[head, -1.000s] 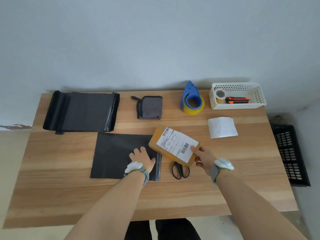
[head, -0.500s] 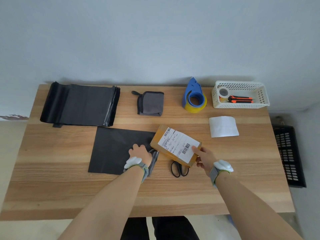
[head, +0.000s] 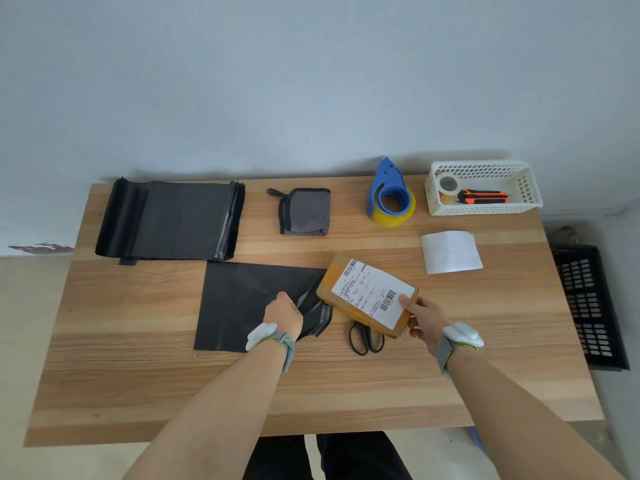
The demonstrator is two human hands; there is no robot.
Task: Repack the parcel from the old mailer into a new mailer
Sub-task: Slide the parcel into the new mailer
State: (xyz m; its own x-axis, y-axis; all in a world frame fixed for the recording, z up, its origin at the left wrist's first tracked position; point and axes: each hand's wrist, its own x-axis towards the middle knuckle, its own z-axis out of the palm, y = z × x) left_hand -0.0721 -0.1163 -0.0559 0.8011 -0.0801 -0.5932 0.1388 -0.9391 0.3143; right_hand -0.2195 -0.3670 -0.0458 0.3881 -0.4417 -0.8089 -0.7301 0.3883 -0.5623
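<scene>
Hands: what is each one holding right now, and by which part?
The right hand holds the labelled cardboard parcel by its near right end. The left hand pinches the black mailer at its open right edge.

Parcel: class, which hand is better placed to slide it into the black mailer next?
Right. The right hand already grips the parcel beside the mailer's opening, while the left hand is busy lifting that opening's edge.

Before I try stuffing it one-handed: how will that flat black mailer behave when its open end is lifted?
Probably floppy: the black mailer already crumples and sags where the left hand pinches its mouth. Likely light, since only that edge rises. Its glossy film looks slippery, so it may slide on the table as the parcel pushes in.
</scene>
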